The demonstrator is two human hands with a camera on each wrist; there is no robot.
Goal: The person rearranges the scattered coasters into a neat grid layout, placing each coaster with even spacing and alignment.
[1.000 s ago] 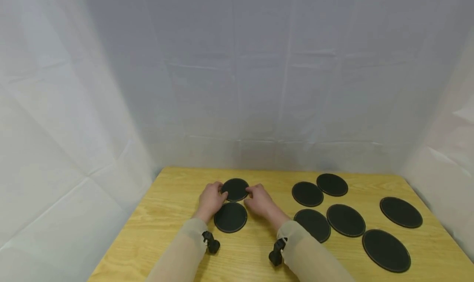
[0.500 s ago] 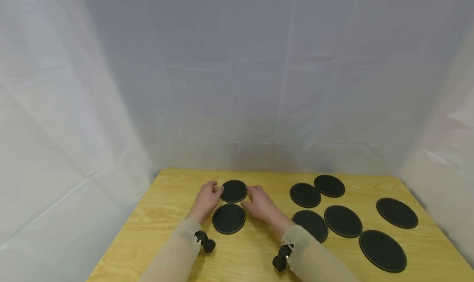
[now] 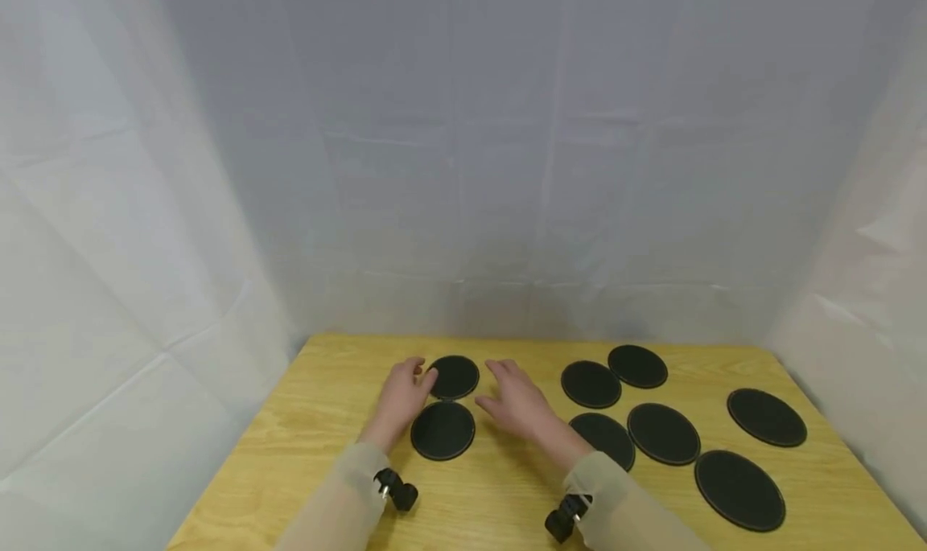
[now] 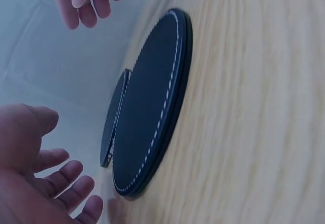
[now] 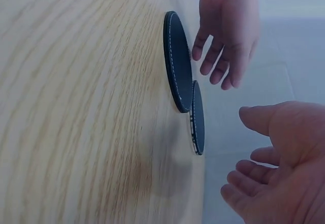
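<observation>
Lying unmarked between two relaxed, spread-fingered hands: far coaster [image 3: 452, 376], white-stitched; left hand [image 3: 401, 396] apparently just beside its rim, right hand [image 3: 516, 402] near, empty; near coaster [image 3: 442, 430] adjacent.

Person's forearms seen from the head camera. Both arms wear loose, pale beige, slightly sheer sleeves [image 3: 340, 495] that end at the wrists. A small black camera mount [image 3: 394, 491] with rounded knobs sits at the left cuff; a matching black mount [image 3: 568, 517] sits at the right cuff. The hands are bare.
</observation>
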